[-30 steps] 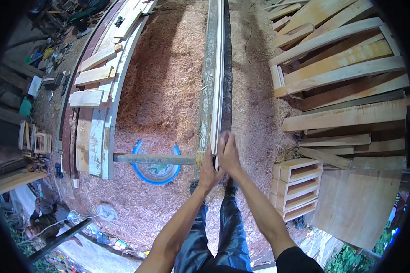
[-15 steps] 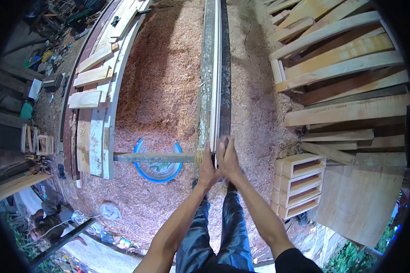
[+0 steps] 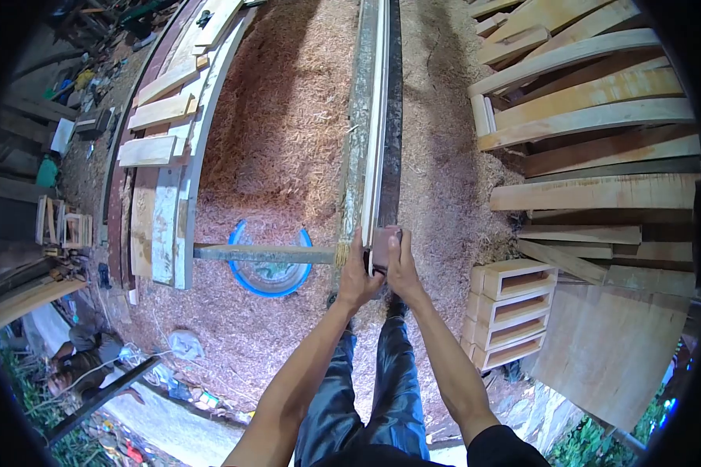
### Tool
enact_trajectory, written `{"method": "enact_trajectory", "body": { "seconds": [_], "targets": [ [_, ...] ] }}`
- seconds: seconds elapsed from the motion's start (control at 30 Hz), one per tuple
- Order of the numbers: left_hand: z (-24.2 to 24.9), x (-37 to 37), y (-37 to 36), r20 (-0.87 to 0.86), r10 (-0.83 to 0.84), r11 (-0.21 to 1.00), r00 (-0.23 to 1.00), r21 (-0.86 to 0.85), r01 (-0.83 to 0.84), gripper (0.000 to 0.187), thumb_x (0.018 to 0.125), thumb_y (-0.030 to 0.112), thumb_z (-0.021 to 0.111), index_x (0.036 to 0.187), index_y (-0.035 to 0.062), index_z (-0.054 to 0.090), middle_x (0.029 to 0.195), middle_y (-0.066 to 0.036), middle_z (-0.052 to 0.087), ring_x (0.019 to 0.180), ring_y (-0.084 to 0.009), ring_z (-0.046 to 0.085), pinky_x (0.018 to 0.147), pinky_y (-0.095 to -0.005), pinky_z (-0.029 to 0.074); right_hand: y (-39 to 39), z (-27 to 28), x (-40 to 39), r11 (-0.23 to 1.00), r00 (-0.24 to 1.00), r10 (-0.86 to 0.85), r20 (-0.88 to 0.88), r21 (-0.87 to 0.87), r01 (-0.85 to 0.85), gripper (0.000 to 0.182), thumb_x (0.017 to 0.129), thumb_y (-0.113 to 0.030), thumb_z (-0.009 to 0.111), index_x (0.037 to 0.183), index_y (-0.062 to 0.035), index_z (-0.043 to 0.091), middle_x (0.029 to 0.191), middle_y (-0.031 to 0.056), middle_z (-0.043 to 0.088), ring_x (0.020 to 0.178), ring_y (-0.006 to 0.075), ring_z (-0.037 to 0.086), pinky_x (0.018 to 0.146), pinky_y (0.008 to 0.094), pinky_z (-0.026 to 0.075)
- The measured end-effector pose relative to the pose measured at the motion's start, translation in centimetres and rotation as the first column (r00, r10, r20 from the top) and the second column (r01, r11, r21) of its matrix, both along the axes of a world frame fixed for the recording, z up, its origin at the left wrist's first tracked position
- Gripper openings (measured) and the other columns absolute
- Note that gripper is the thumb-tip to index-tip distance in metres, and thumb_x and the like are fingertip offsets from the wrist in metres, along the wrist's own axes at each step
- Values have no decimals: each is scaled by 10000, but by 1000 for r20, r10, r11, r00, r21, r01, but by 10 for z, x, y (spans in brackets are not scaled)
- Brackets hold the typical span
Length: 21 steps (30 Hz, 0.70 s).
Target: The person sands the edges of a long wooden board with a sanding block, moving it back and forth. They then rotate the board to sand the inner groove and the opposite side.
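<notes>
A brown, block-shaped hand plane (image 3: 382, 246) sits between my hands at the near end of a long pale wooden strip (image 3: 375, 140). My left hand (image 3: 358, 279) grips its left side, forefinger stretched forward. On the other side, my right hand (image 3: 403, 268) closes around it with bent fingers. The strip lies lengthwise on a narrow, weathered beam (image 3: 357, 117). My fingers hide part of the plane and the strip's near end.
A crossbar (image 3: 273, 254) links the beam to a bench (image 3: 183, 233) with wooden pieces at left. Below it is a blue-rimmed basin (image 3: 269, 293). Stacked wooden frames (image 3: 514, 311) and boards (image 3: 600, 191) line the right. Shavings cover the ground; a person (image 3: 89, 362) is at lower left.
The brown face of the plane has come into view between my hands. My right hand has shifted slightly right, away from the left one. The whole view has moved a little.
</notes>
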<state>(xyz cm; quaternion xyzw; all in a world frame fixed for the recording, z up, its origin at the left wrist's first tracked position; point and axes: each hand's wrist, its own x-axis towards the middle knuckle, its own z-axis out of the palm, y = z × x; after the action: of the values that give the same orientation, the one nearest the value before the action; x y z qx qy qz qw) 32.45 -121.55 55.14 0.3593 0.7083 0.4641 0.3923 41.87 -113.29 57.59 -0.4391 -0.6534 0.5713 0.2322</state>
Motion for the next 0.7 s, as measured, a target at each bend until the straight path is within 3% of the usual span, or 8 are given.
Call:
{"method": "enact_trajectory", "body": {
  "seconds": [0.03, 0.13, 0.27, 0.37, 0.47, 0.53, 0.63, 0.7],
  "targets": [
    [2, -3, 0, 40, -7, 999, 999, -35, 8, 987, 682, 75, 668, 1508, 13, 131, 1279, -289, 493, 1017, -431, 578, 858, -458, 497, 1, 1, 0, 999, 1000, -19, -2, -31, 19, 393, 1048, -347, 301, 1289, -40, 340, 1155, 231, 535, 1042, 319, 566, 887, 427, 454],
    [-13, -1, -1, -122, 28, 992, 992, 128, -12, 980, 686, 80, 670, 1506, 8, 139, 1293, -292, 484, 1048, -432, 572, 873, -454, 494, -2, 3, -5, 999, 998, -32, 51, -14, 33, 402, 1048, -362, 289, 1297, -50, 335, 1151, 243, 535, 1044, 330, 569, 885, 426, 454],
    [-9, 0, 0, 6, 37, 996, 999, 78, -37, 955, 693, 74, 668, 1502, 9, 164, 1374, -302, 430, 1169, -447, 525, 952, -440, 466, 0, 15, -15, 993, 988, -15, 153, 116, -3, 411, 1045, -372, 287, 1294, -48, 327, 1104, 278, 550, 1011, 383, 585, 871, 440, 454],
    [-8, 0, 0, -126, 58, 989, 990, 140, -40, 945, 696, 61, 665, 1498, -2, 169, 1426, -296, 382, 1266, -441, 457, 1020, -432, 427, 7, 17, -21, 989, 988, -36, 152, 145, 14, 422, 1038, -382, 309, 1268, -29, 327, 1079, 290, 556, 995, 423, 585, 860, 459, 451],
    [-12, 1, -1, -98, 56, 987, 994, 154, -40, 937, 700, 47, 661, 1493, -18, 168, 1464, -290, 337, 1337, -427, 382, 1076, -428, 377, 7, 16, -20, 989, 985, -33, 170, 150, 7, 422, 1033, -378, 327, 1248, -15, 336, 1089, 295, 543, 1004, 435, 574, 865, 471, 442],
    [-12, 3, -3, -92, 52, 988, 994, 150, -38, 932, 700, 43, 661, 1490, -26, 171, 1470, -288, 329, 1343, -424, 375, 1083, -431, 366, 9, 10, -21, 980, 980, -22, 197, 197, -18, 419, 1031, -371, 338, 1240, -8, 341, 1095, 301, 533, 1013, 442, 564, 874, 476, 434],
    [-12, 2, -3, -90, 61, 988, 994, 148, -47, 933, 702, 42, 662, 1491, -26, 169, 1471, -291, 325, 1342, -425, 375, 1084, -433, 365, 7, 18, -24, 994, 979, -22, 203, 109, -1, 389, 1030, -327, 355, 1233, 4, 350, 1108, 306, 524, 1031, 449, 553, 901, 485, 420],
    [-10, 1, 1, -91, 57, 987, 994, 152, -43, 935, 704, 43, 661, 1493, -22, 164, 1466, -295, 328, 1336, -428, 381, 1077, -434, 372, 9, 17, -29, 985, 975, -49, 218, 169, 12, 373, 1028, -306, 361, 1227, 10, 351, 1106, 310, 523, 1029, 460, 550, 898, 494, 419]
  ]
}}
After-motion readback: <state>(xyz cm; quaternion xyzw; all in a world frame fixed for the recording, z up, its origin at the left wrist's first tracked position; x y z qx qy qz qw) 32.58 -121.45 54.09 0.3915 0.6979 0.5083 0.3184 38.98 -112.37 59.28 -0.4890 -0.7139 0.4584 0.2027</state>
